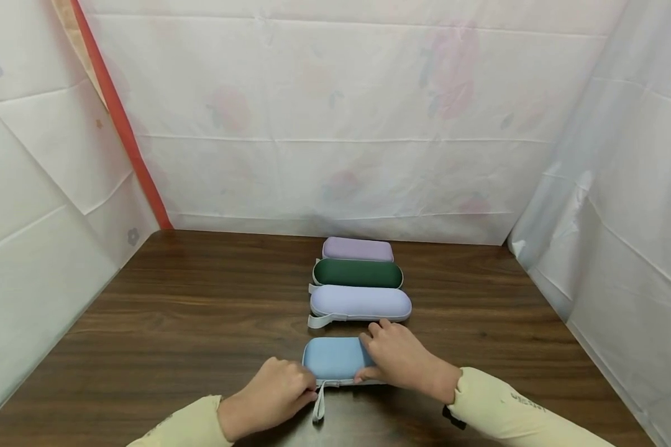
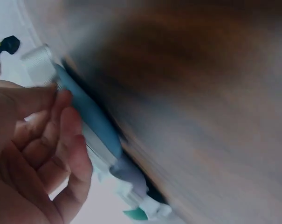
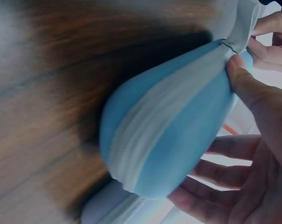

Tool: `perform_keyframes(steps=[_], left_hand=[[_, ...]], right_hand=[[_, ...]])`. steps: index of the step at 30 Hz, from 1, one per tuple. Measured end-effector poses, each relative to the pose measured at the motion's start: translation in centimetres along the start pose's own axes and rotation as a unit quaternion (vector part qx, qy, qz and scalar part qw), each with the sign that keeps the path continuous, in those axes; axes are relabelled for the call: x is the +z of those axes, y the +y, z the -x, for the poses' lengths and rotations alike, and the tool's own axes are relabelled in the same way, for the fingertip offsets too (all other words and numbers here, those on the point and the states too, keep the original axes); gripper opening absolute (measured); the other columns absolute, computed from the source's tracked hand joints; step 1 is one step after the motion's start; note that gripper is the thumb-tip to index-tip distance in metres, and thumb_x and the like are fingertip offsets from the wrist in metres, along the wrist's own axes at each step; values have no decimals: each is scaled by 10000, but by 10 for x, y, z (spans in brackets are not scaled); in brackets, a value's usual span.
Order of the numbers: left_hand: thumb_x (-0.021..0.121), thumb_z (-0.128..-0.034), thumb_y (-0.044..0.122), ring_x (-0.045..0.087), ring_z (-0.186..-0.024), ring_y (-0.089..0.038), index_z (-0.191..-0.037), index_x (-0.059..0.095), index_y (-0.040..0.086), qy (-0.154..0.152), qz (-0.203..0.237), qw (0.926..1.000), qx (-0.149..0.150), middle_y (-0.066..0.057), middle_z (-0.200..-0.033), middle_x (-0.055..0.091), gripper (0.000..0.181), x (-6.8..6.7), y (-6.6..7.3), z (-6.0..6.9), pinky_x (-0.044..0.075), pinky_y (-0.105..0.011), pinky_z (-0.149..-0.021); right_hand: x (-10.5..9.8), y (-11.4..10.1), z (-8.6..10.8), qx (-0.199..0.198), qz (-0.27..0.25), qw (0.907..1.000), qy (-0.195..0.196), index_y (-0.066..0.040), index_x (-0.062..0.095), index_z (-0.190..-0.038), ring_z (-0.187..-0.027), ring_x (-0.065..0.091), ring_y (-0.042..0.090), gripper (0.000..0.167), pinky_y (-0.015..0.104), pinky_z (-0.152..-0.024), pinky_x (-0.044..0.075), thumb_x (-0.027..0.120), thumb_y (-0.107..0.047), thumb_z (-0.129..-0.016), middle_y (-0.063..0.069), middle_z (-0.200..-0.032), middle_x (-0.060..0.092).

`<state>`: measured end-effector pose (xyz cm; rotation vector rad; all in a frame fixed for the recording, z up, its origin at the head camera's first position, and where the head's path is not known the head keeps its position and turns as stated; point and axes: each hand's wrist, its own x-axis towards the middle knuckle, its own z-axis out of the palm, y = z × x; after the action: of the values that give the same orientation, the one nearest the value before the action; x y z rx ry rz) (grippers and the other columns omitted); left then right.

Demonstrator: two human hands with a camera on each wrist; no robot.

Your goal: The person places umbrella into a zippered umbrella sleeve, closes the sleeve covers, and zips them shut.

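Note:
A light blue zippered glasses case (image 1: 335, 358) lies flat on the table nearest me, its grey zip band (image 3: 154, 116) facing the front. A pale strap loop (image 1: 319, 403) hangs from its left front corner. There my left hand (image 1: 276, 394) pinches thumb and forefinger at the zip end; the zip pull itself is hidden by the fingertips. My right hand (image 1: 399, 357) grips the case's right part, thumb (image 3: 245, 77) against the front side and fingers over the far side. In the left wrist view the blue case (image 2: 92, 112) extends away beyond the pinching fingers.
Behind the blue case, a lavender case (image 1: 360, 302), a dark green case (image 1: 358, 273) and a purple case (image 1: 358, 249) lie in a column towards the back edge. White patterned sheets (image 1: 335, 124) enclose the brown wooden table (image 1: 201, 298) at the back and both sides.

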<state>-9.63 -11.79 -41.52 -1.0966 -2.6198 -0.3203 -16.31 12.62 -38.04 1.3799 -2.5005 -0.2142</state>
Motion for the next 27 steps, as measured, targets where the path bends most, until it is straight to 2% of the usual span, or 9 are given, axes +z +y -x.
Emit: perform_keyframes(steps=[4, 6, 8, 10, 12, 15, 20, 24, 27], left_hand=[[797, -739, 315, 410, -571, 34, -644, 566, 256, 379, 245, 9986, -267, 184, -620, 450, 256, 1, -12, 1, 280, -180, -434], [819, -703, 353, 439, -629, 22, -713, 582, 231, 622, 401, 9960, -496, 164, -689, 480, 266, 2, -20, 2, 353, -186, -464], [842, -677, 363, 507, -723, -23, -835, 597, 180, 746, 609, 9929, -700, 113, -804, 535, 344, 3, -26, 2, 450, -226, -547], [856, -669, 356, 559, -836, -90, -982, 592, 123, 642, 876, 9903, -866, 45, -941, 572, 472, 4, -31, 2, 504, -293, -664], [861, -678, 334, 582, -939, -146, -1125, 566, 60, 392, 1218, 9867, -1000, -14, -1065, 582, 602, 4, -34, 2, 507, -343, -769], [855, -701, 297, 586, -1035, -210, -1234, 527, -9, 51, 1576, 9816, -1076, -87, -1180, 577, 697, 4, -36, -2, 487, -384, -856], [856, -700, 210, 587, -1059, -242, -1244, 526, -81, -117, 1854, 9774, -1012, -149, -1197, 589, 699, 4, -36, -10, 484, -387, -869], [868, -674, 157, 597, -1027, -241, -1222, 535, -108, -88, 1937, 9771, -883, -165, -1172, 603, 694, 3, -38, -17, 497, -370, -843], [875, -661, 135, 601, -976, -211, -1209, 546, -86, -31, 1930, 9780, -791, -133, -1129, 617, 676, 2, -39, -22, 503, -349, -814]], right_hand=[[2, 3, 6, -1, -182, 9998, 18, -63, 691, -1060, -729, 526, 183, 652, 305, -652, 469, 607, -656, -802, 48, -878, 610], [2, 7, 12, 43, -409, 9991, -61, -57, 672, -1151, -823, 559, 191, 659, 324, -726, 489, 628, -622, -814, 60, -979, 630], [1, 11, 18, 153, -724, 9971, -189, -60, 647, -1209, -913, 574, 200, 655, 346, -784, 494, 680, -573, -802, 67, -1064, 630], [1, 16, 26, 316, -1052, 9933, -360, -71, 616, -1254, -978, 576, 203, 662, 359, -808, 496, 729, -521, -781, 67, -1125, 616], [1, 22, 33, 501, -1384, 9879, -495, -80, 588, -1287, -1007, 577, 203, 685, 367, -800, 502, 770, -475, -757, 69, -1161, 601], [3, 28, 40, 705, -1868, 9783, -560, -87, 562, -1312, -1008, 580, 187, 704, 362, -778, 508, 798, -425, -742, 68, -1190, 582], [10, 34, 43, 686, -2421, 9674, -269, -73, 590, -1275, -977, 578, 142, 678, 317, -776, 507, 824, -383, -719, 58, -1166, 586], [15, 39, 43, 602, -2504, 9663, 29, -58, 618, -1236, -964, 582, 137, 669, 297, -774, 507, 846, -365, -687, 57, -1136, 601], [17, 42, 43, 603, -2554, 9649, 107, -42, 619, -1234, -968, 587, 148, 673, 303, -779, 509, 852, -351, -684, 65, -1130, 608]])
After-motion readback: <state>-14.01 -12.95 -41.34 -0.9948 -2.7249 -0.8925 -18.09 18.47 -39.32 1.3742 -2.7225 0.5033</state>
